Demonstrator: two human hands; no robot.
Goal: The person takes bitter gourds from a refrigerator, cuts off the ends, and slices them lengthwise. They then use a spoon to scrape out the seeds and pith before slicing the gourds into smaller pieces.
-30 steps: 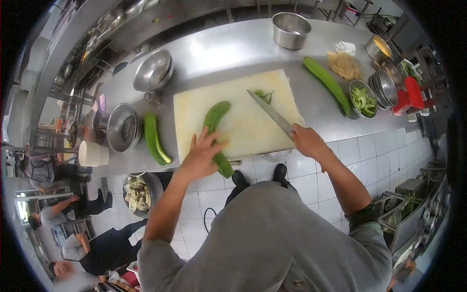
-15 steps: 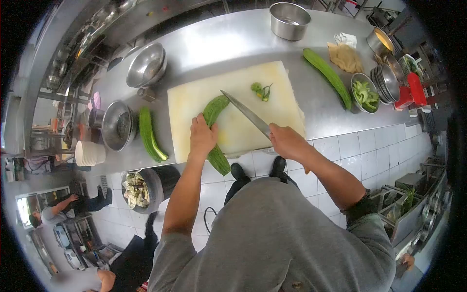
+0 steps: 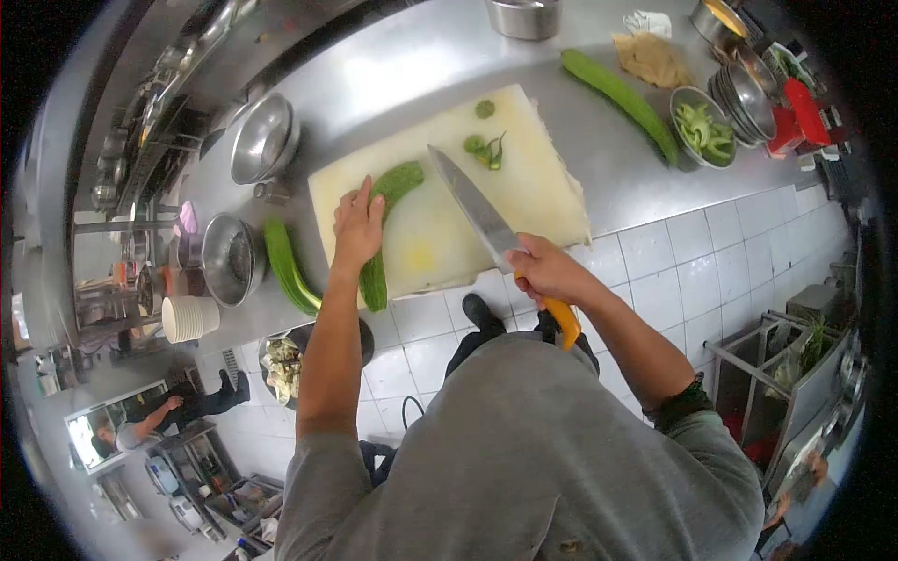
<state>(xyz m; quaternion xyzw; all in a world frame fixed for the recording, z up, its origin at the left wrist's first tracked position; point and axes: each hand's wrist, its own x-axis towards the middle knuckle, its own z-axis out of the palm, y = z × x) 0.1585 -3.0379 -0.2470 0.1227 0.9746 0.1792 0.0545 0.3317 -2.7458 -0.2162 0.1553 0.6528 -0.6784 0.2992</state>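
- My right hand: closed round the orange handle of the knife; blade points away from me, over the board, clear of the gourd. Can't tell if it touches the board.
- My left hand: curved over the green gourd, gripping it partway along. Gourd lies lengthwise on the left part of the cutting board, near end at the board's near edge.
- To cut well, I'd judge: whole gourd on the board, pressed firmly so it can't roll, fingertips curled back from the blade line, blade square across.
- Count in that zone: one knife, one board, one gourd held.
- Further up the board: one round green end piece, plus a small stemmed cluster, too bunched to count.
- On the surface: two more gourds, one left, one right; one bowl of cut green pieces, overlapping, uncountable.
- Far edge: one steel pot.
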